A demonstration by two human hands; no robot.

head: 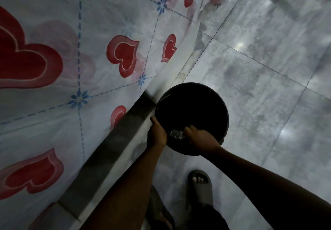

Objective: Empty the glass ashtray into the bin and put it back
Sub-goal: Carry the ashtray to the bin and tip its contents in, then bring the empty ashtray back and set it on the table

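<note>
A round black bin [206, 93] stands on the floor beside the bed, its inside dark. My left hand [157, 135] grips the bin's near-left rim. My right hand [202, 139] is over the bin's near edge, closed on the clear glass ashtray [176, 134], which shows as a small glinting piece between my two hands above the bin's opening. What is in the ashtray cannot be made out.
A bed with a white sheet printed with red hearts [123, 54] fills the left side, its grey edge [114, 149] running beside the bin. Grey marble floor tiles [259, 68] spread to the right. My foot in a grey slipper [199, 186] stands below the bin.
</note>
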